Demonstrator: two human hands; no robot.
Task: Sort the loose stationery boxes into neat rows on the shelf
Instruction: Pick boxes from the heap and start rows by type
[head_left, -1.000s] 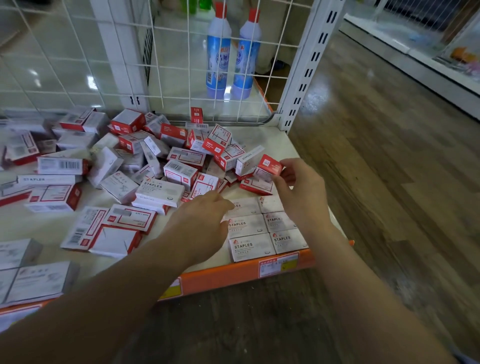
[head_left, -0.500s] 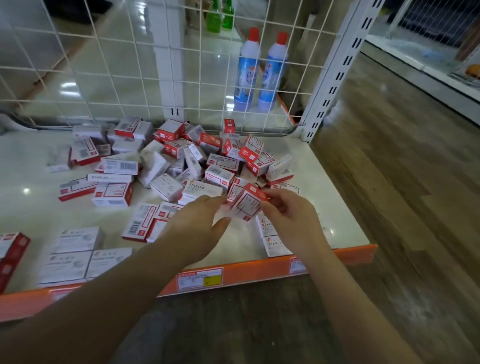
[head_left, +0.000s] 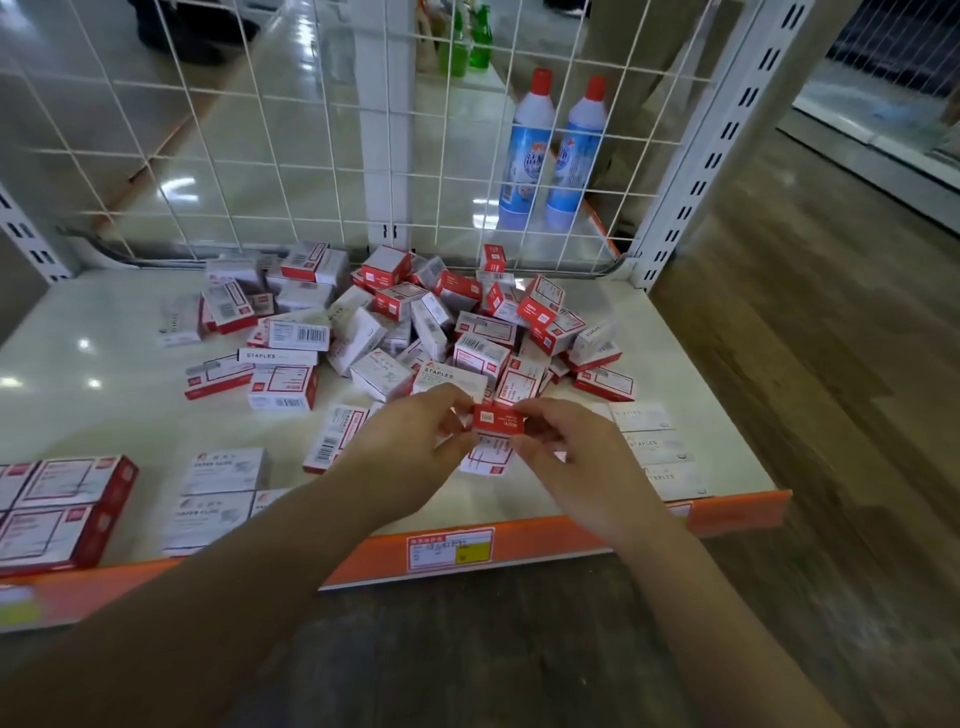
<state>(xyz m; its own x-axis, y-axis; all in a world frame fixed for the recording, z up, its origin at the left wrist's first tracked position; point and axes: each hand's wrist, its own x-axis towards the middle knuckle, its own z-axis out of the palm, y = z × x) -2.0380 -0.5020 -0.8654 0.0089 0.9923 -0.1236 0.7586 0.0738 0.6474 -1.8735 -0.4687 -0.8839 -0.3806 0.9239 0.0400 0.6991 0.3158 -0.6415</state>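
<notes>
Head view, I see white shelf (head_left: 691, 374) with loose pile of boxes (head_left: 415, 322) at back-middle. Left hand (head_left: 410, 447) and right hand (head_left: 566, 452) both pinch one red box (head_left: 497, 417), fingers clamped on its ends, above front edge.

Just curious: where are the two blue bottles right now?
In the head view, the blue bottles stand upper right, side by side behind the wire grid, beyond the box pile.
</notes>
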